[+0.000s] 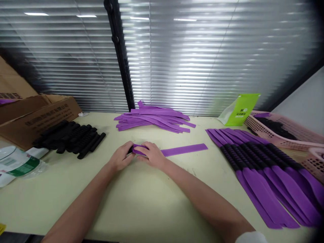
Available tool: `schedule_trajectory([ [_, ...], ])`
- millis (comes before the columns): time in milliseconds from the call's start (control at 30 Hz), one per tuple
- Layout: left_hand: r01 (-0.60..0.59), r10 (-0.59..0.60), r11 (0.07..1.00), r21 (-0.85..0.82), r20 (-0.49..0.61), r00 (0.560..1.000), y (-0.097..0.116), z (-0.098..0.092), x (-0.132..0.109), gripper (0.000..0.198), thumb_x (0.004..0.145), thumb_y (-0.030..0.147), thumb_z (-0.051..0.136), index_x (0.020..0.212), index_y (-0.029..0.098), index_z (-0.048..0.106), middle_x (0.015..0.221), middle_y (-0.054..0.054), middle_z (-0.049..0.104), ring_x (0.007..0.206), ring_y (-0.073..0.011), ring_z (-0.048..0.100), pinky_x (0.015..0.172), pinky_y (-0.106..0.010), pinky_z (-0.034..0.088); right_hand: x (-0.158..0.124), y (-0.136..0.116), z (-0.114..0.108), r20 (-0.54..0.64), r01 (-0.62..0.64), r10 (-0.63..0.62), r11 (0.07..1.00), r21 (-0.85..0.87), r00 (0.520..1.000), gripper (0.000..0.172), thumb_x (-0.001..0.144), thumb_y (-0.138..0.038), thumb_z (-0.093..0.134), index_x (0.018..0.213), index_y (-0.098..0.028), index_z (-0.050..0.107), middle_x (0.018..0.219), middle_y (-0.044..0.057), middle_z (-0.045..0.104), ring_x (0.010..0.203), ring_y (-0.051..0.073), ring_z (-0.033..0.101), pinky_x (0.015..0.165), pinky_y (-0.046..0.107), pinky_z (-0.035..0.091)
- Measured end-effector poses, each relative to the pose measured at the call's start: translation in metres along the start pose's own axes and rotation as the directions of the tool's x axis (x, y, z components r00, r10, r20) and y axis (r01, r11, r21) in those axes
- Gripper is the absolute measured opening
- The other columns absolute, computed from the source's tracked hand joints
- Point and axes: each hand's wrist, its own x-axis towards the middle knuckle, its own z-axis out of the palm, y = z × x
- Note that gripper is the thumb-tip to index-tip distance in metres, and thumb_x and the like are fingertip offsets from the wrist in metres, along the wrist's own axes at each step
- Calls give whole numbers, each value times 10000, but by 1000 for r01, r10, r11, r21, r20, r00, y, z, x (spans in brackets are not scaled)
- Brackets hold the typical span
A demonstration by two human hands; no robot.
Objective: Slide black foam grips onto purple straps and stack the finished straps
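Purple strap (pixel 183 150) at the middle of the bench (pixel 141 202), its end pinched by left hand (pixel 121 158) and right hand (pixel 152 156) together; best keep it flat.

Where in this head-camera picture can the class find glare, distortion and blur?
Head view: glare washes out the blinds right of the black window post, which leans and curves, likely from lens distortion; the green pouch is blurred toward the edge; the right corners darken; the left hand, right hand and purple strap at centre are sharp.
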Motion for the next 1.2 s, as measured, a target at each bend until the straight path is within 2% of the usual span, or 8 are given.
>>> schedule_trajectory([
  [300, 16, -20, 999, 46, 96, 995, 5, 3, -1, 153, 871, 333, 393, 903, 201, 465, 847, -21, 530, 730, -182, 514, 678, -314, 408, 2, -1, -1, -54, 26, -24, 998, 49, 998, 245, 943, -347, 467, 1081, -252, 646, 969, 55, 539, 862, 162, 498, 785, 306, 414],
  [467, 4, -12, 997, 75, 107, 994, 8, 3, 1, 163, 867, 340, 383, 895, 200, 462, 840, -22, 528, 724, -186, 515, 661, -309, 403, 1, 1, 2, -161, 78, -66, 994, 72, 985, 183, 921, -267, 504, 985, -225, 670, 949, 64, 567, 846, 161, 515, 749, 312, 420],
  [633, -5, -12, 992, 129, 133, 991, 7, 3, 2, 144, 869, 320, 379, 919, 198, 437, 874, -33, 517, 742, -195, 522, 663, -311, 403, 1, 2, 2, -295, 102, -43, 977, 188, 955, 186, 895, -331, 557, 994, -200, 644, 984, 76, 617, 922, 170, 557, 813, 323, 452],
  [733, -24, -8, 978, 206, 149, 989, 5, 3, 3, 149, 878, 318, 370, 936, 196, 432, 901, -44, 515, 760, -205, 529, 664, -316, 403, 1, 4, 3, -341, 118, -29, 963, 243, 940, 161, 876, -340, 591, 906, -196, 657, 962, 67, 650, 901, 160, 583, 815, 318, 462],
  [833, -53, 8, 963, 265, 168, 986, 4, 4, 3, 150, 883, 321, 366, 933, 196, 431, 903, -49, 516, 769, -213, 534, 662, -319, 403, 0, 5, 7, -357, 127, -31, 961, 247, 933, 159, 872, -331, 604, 817, -202, 680, 931, 53, 681, 835, 149, 598, 798, 323, 464],
  [1033, -94, 39, 958, 269, 203, 978, 4, 8, 3, 153, 879, 299, 370, 964, 193, 440, 926, -56, 535, 803, -218, 550, 694, -326, 414, 1, 8, 10, -313, 140, -76, 972, 188, 947, 172, 849, -362, 635, 800, -217, 712, 913, 34, 697, 812, 145, 586, 797, 326, 459],
  [1200, -44, -4, 961, 273, 174, 985, -2, 4, 4, 182, 896, 327, 355, 978, 192, 445, 939, -60, 540, 807, -220, 560, 688, -324, 413, -1, 13, 2, -292, 97, -37, 976, 194, 956, 221, 834, -371, 648, 1002, -235, 699, 1071, 65, 644, 950, 177, 578, 852, 352, 461],
])
